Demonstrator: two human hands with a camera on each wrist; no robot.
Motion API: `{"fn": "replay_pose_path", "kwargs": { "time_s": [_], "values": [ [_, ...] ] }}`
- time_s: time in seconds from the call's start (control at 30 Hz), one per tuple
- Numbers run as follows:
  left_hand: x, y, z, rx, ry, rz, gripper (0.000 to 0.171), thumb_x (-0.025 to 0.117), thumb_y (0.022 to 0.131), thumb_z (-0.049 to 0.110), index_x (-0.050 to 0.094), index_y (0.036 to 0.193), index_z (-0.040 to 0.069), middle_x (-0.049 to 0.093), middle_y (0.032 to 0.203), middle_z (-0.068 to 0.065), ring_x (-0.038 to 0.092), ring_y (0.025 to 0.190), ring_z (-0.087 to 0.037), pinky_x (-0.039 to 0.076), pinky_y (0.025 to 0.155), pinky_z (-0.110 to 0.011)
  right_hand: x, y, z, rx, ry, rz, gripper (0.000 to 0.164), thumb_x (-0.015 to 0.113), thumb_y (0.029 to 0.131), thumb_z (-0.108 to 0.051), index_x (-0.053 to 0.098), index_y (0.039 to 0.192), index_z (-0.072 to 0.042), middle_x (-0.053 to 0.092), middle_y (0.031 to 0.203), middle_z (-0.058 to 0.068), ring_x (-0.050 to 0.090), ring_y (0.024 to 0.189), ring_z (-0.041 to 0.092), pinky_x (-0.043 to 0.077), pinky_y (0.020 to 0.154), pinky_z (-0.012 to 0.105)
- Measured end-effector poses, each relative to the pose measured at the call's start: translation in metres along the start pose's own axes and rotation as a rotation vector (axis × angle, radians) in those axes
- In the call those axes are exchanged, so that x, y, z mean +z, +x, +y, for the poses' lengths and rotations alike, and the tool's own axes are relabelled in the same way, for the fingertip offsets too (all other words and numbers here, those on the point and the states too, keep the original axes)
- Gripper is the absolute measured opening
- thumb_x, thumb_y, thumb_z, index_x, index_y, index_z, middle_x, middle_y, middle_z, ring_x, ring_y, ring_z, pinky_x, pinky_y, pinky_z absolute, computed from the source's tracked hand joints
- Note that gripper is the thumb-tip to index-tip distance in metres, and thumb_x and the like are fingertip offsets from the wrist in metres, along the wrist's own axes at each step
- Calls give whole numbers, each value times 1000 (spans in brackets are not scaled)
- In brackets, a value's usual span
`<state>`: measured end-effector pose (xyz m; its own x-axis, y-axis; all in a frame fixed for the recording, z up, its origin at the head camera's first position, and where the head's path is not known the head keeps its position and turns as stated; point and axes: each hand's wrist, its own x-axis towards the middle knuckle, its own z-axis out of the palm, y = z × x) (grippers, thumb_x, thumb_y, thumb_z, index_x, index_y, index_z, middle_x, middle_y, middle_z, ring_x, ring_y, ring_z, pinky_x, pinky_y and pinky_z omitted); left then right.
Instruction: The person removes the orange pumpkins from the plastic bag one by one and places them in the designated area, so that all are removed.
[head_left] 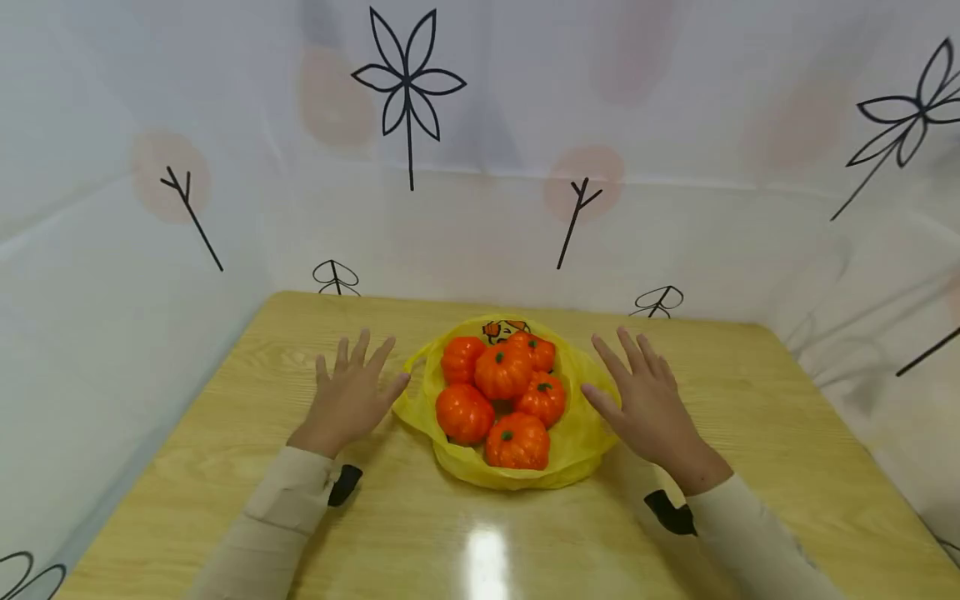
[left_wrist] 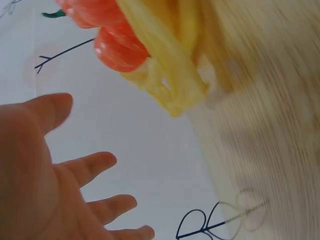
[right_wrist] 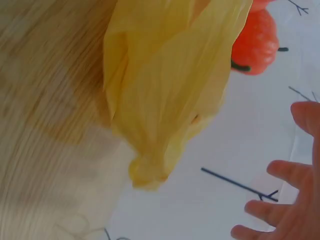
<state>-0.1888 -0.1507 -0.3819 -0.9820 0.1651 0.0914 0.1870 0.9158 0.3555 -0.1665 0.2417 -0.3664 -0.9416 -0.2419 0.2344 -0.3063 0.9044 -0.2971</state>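
Observation:
Several small orange pumpkins (head_left: 503, 372) with green stems lie together in an opened yellow plastic bag (head_left: 577, 417) at the middle of the table. My left hand (head_left: 354, 398) is spread with straight fingers just left of the bag, its thumb toward the bag's edge. On the other side, my right hand (head_left: 637, 404) has its fingers spread too, overlapping the bag's right edge in the head view. Both palms hold nothing. In the left wrist view a pumpkin (left_wrist: 120, 49) bulges over a yellow bag handle (left_wrist: 185, 85). The right wrist view shows the bag's gathered handle (right_wrist: 150, 170) beside the fingers.
The light wooden table (head_left: 405, 542) runs back to a white cloth backdrop (head_left: 480, 233) with black plant drawings. Similar cloth walls stand at the left and right. A dark piece (head_left: 346, 485) shows under the left wrist, another (head_left: 670, 512) under the right.

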Motion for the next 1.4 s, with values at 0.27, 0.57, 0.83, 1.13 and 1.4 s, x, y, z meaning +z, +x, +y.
{"fn": "replay_pose_path", "kwargs": {
  "time_s": [0.27,0.57,0.83,1.13,1.4],
  "values": [
    [14,-1,8,-26,-228,84,30,56,102,36,65,119,13,59,124,-12,61,104,-31,53,87,-47,12,3,-19,-121,290,197,48,63,99,-18,50,144,-9,40,153,17,34,141,41,37,106,69],
    [25,6,3,-61,-405,8,19,59,102,31,60,103,12,61,90,-5,49,64,-16,41,55,-27,27,5,-36,-215,498,295,29,63,96,-3,64,125,-8,63,125,7,56,112,16,49,88,26],
    [39,10,-2,-65,-521,-87,22,58,103,33,57,111,12,58,88,-8,47,61,-17,41,53,-26,42,-3,-39,-204,520,170,26,67,96,-8,66,121,-6,65,110,9,54,93,10,52,78,31],
    [48,12,0,-69,-625,-260,27,61,101,34,57,113,10,60,79,-8,55,57,-16,49,54,-28,49,-7,-39,-220,487,-37,41,72,94,-28,61,131,-16,60,129,-1,58,114,19,53,90,39],
    [48,17,-12,-52,-723,-412,28,58,103,33,55,116,8,58,75,-8,56,55,-17,55,51,-31,50,-3,-39,-245,468,-159,55,78,87,-42,61,135,-21,52,136,-3,51,128,22,47,105,54]
  ]
}}
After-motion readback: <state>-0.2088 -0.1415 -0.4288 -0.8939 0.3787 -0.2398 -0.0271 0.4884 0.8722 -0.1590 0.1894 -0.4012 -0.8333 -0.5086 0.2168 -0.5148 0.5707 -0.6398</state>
